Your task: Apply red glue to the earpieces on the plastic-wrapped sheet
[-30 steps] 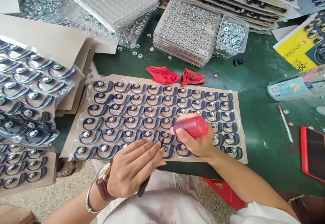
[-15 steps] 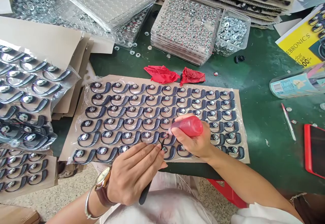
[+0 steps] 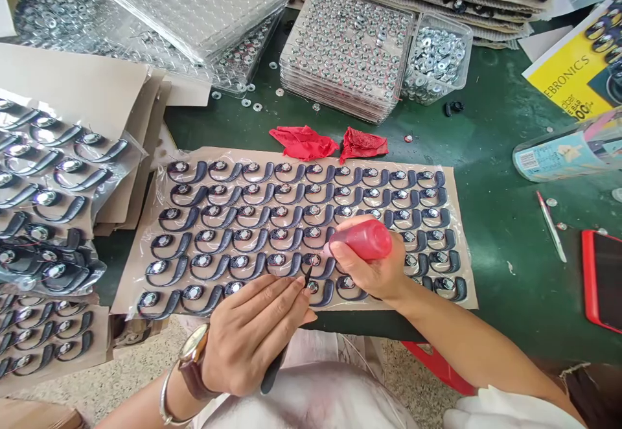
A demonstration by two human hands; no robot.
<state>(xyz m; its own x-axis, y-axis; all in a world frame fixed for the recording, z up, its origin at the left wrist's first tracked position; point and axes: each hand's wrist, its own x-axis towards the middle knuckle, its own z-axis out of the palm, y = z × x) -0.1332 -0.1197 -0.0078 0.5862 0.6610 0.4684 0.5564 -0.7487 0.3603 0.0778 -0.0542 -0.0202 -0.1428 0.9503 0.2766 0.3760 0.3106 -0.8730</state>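
Observation:
On the green table lies a cardboard sheet [image 3: 127,286] with rows of black curved plastic parts, each holding a round silver speaker-like disc, under clear film. My right hand [image 3: 374,267] is closed round a red squeeze bottle [image 3: 365,240], tilted so its nozzle points down-left at a disc [image 3: 311,259] in the second row from the front. My left hand [image 3: 260,332] is closed on black tweezers [image 3: 308,276], whose tip is by the same disc. The tweezers' rear end shows below my palm. Whether the nozzle touches the disc I cannot tell.
Two red cloth pieces [image 3: 304,142] lie behind the sheet. Further back are stacked clear trays [image 3: 340,59] of discs and a plastic box [image 3: 437,59] of washers. More loaded cardboard sheets [image 3: 58,176] stand left. A red-cased phone [image 3: 590,280], pen [image 3: 551,225] and clear cup [image 3: 566,153] lie right.
The whole view has shifted slightly. Both hands keep their grips on the bottle and the tweezers, close to the same disc.

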